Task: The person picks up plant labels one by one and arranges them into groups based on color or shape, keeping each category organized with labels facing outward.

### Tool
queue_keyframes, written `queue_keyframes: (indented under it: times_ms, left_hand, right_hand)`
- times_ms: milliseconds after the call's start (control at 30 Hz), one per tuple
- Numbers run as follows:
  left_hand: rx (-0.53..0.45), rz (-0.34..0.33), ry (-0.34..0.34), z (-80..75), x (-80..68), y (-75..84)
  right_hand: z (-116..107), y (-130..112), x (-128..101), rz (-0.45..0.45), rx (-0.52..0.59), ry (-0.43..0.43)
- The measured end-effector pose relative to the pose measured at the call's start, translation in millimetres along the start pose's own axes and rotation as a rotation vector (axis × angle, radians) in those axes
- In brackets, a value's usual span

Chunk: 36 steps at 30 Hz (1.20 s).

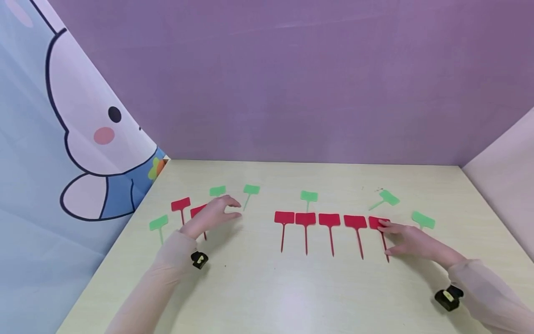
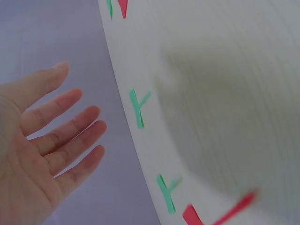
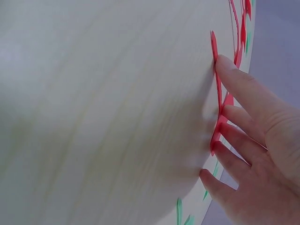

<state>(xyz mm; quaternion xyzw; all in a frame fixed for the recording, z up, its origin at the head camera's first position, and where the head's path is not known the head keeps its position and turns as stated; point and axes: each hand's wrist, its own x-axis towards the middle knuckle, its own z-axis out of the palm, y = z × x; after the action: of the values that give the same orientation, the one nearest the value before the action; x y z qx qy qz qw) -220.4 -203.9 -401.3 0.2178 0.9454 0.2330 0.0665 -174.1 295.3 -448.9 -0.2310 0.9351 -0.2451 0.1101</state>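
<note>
We see a pale bench [image 1: 258,287] against a purple wall [image 1: 292,79]. On our left hangs a cartoon curtain [image 1: 62,139]. Green tags [image 1: 308,196] lie scattered along the far side, four red tags [image 1: 329,219] in a row.

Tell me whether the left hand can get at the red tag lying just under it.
Probably yes. The left hand hovers open over the red tag, fingers spread, holding nothing. Nothing lies on that tag; another red tag lies beside it, apart from it.
</note>
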Motion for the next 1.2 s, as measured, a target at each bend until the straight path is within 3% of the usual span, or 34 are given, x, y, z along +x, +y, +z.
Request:
queue_keyframes:
  times_ms: [233, 633, 1033, 1200]
  left_hand:
    - [0.0, -0.034, 0.029, -7.4, -9.5, -12.9]
    - [-0.009, -0.186, 0.04, -20.7, -26.3, -35.8]
    - [-0.016, -0.214, 0.094, -22.8, -37.1, -57.2]
    - [-0.043, -0.273, 0.073, -23.6, -38.2, -62.5]
  right_hand:
    - [1.6, 2.1, 0.1, -0.007, 0.007, 0.008]
    - [3.5, 5.0, 0.5, 0.005, 0.008, 0.001]
    - [3.7, 5.1, 0.1, 0.001, 0.006, 0.002]
    - [3.2, 7.1, 0.9, 0.004, 0.007, 0.004]
